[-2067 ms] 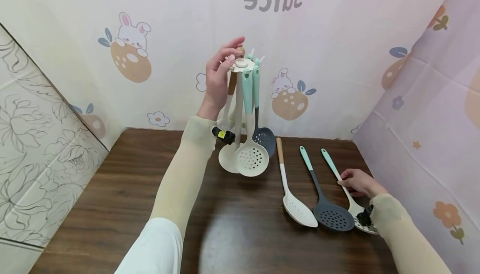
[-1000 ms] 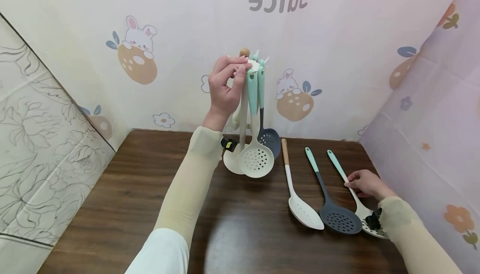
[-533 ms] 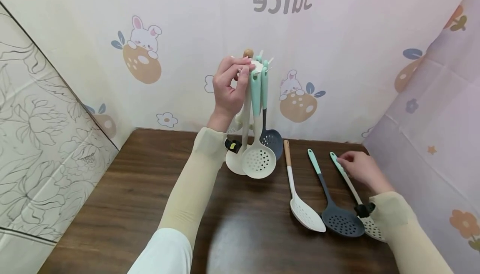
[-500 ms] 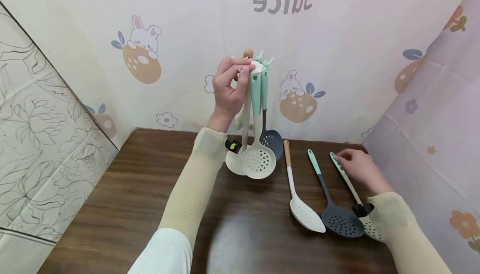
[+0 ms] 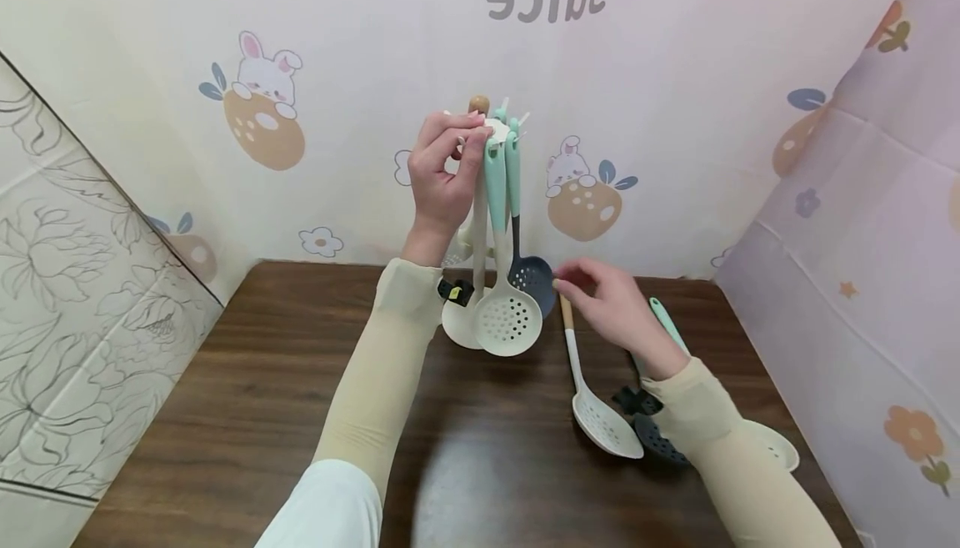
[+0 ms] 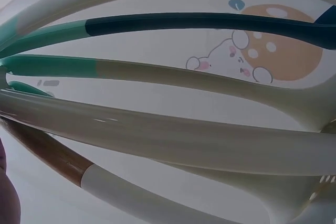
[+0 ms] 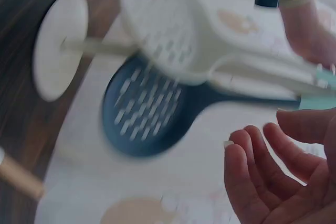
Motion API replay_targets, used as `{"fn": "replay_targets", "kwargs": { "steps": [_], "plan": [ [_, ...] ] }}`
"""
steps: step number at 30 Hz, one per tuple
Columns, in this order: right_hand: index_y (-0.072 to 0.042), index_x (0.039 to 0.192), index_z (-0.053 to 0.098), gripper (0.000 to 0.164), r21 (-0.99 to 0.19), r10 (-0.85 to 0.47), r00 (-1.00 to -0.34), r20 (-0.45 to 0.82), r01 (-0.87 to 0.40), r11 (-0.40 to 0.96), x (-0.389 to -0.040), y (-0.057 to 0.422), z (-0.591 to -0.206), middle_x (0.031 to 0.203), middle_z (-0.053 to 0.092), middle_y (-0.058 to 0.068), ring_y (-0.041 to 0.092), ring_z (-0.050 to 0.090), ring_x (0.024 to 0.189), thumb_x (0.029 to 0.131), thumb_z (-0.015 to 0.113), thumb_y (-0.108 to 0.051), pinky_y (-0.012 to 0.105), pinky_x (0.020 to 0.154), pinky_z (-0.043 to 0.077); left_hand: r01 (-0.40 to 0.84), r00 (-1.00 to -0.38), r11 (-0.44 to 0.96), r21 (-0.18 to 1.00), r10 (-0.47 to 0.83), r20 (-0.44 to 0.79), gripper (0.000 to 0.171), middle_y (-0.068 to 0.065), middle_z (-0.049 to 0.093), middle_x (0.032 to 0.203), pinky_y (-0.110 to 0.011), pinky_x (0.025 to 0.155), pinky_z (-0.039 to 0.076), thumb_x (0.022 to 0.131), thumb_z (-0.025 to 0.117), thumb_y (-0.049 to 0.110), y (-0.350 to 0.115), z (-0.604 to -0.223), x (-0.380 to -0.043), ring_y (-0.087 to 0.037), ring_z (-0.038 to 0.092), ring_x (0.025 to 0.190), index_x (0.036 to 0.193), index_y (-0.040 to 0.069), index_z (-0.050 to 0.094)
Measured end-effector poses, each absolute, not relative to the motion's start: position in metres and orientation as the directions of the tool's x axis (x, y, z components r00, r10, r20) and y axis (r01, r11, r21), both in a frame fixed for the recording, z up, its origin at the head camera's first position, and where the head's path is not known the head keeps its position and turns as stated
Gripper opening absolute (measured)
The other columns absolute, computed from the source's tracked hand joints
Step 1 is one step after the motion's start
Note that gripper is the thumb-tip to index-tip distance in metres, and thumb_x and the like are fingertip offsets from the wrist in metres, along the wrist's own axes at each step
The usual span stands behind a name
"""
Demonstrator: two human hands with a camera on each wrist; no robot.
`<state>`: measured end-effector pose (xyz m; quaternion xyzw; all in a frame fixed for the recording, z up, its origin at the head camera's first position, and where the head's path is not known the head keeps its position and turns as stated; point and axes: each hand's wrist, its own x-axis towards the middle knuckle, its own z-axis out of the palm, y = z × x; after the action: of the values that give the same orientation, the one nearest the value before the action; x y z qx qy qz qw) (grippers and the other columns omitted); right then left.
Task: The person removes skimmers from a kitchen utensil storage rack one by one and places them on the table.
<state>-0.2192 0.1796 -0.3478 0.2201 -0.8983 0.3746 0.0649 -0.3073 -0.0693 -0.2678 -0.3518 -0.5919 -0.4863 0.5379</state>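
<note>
Evidently, the left hand (image 5: 442, 173) pinches the top of the cream upright utensil stand with a round base (image 5: 459, 327), at twelve o'clock on the dark brown wood-grain table (image 5: 450, 439). At the stand's five o'clock hangs a cream perforated ladle with a mint handle (image 5: 507, 320); at its three o'clock, a slate-blue perforated ladle with a mint handle (image 5: 531, 279). Near that one's bowl is the right hand (image 5: 611, 306), fingers loosely bent, thumb apart, gripping nothing; contact cannot be told. The hanging ladles look light, stiff and hardly fragile, though smooth handles could slip. Just below the hanging hole seems the surest hold; the slender stand may tip if tugged sideways.
</note>
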Motion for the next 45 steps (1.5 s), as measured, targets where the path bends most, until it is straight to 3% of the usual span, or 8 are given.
{"fn": "replay_targets", "kwargs": {
  "steps": [7, 14, 21, 31, 40, 45],
  "plan": [
    [-0.004, 0.127, 0.063, 0.033, -0.738, -0.384, -0.843, 0.378, -0.524, 0.425, -0.217, 0.137, -0.334, 0.117, 0.065, 0.011, 0.024, 0.061, 0.107, 0.096, 0.068, -0.014, 0.045, 0.087, 0.054, 0.943, -0.164, 0.277, 0.183, -0.091, 0.982, 0.011, -0.024, 0.065, 0.096, -0.022, 0.062, 0.04, 0.084, 0.064, -0.016, -0.065, -0.26, -0.294, -0.036, 0.059, 0.092, 0.091, -0.011, 0.071],
    [-0.007, 0.135, 0.056, 0.043, -0.782, -0.397, -0.839, 0.372, -0.513, 0.354, -0.222, 0.112, -0.329, 0.125, 0.061, 0.009, 0.027, 0.059, 0.116, 0.095, 0.069, -0.014, 0.042, 0.096, 0.05, 0.946, -0.152, 0.273, 0.175, -0.103, 0.983, 0.011, -0.027, 0.063, 0.093, -0.021, 0.063, 0.039, 0.084, 0.06, -0.018, -0.065, -0.249, -0.275, -0.032, 0.056, 0.087, 0.088, -0.014, 0.069],
    [-0.005, 0.132, 0.057, 0.037, -0.804, -0.397, -0.849, 0.348, -0.488, 0.339, -0.228, 0.102, -0.333, 0.111, 0.067, 0.012, 0.021, 0.063, 0.104, 0.096, 0.066, -0.012, 0.042, 0.089, 0.053, 0.948, -0.148, 0.265, 0.175, -0.116, 0.982, 0.011, -0.027, 0.063, 0.093, -0.022, 0.063, 0.038, 0.085, 0.059, -0.016, -0.066, -0.249, -0.276, -0.028, 0.056, 0.088, 0.088, -0.013, 0.069],
    [-0.008, 0.111, 0.066, 0.017, -0.803, -0.403, -0.855, 0.328, -0.477, 0.358, -0.225, 0.105, -0.339, 0.095, 0.068, 0.004, 0.019, 0.064, 0.086, 0.095, 0.069, -0.012, 0.039, 0.076, 0.053, 0.951, -0.148, 0.258, 0.17, -0.105, 0.983, 0.012, -0.027, 0.063, 0.093, -0.024, 0.063, 0.039, 0.084, 0.059, -0.017, -0.065, -0.249, -0.275, -0.029, 0.056, 0.089, 0.089, -0.013, 0.069],
    [-0.003, 0.111, 0.069, 0.02, -0.769, -0.381, -0.841, 0.384, -0.519, 0.372, -0.219, 0.113, -0.338, 0.089, 0.07, 0.002, 0.02, 0.066, 0.079, 0.093, 0.071, -0.009, 0.036, 0.068, 0.052, 0.944, -0.18, 0.263, 0.2, -0.098, 0.979, 0.012, -0.018, 0.066, 0.101, -0.026, 0.063, 0.04, 0.09, 0.063, -0.003, -0.072, -0.268, -0.304, -0.025, 0.056, 0.093, 0.094, -0.004, 0.074],
    [-0.004, 0.11, 0.07, 0.018, -0.754, -0.37, -0.838, 0.401, -0.531, 0.386, -0.216, 0.113, -0.337, 0.087, 0.069, 0.002, 0.017, 0.063, 0.075, 0.092, 0.072, -0.009, 0.035, 0.066, 0.051, 0.939, -0.182, 0.279, 0.203, -0.1, 0.978, 0.012, -0.021, 0.065, 0.099, -0.029, 0.062, 0.04, 0.088, 0.061, -0.01, -0.069, -0.267, -0.302, -0.029, 0.056, 0.091, 0.092, -0.008, 0.072]
  ]
}}
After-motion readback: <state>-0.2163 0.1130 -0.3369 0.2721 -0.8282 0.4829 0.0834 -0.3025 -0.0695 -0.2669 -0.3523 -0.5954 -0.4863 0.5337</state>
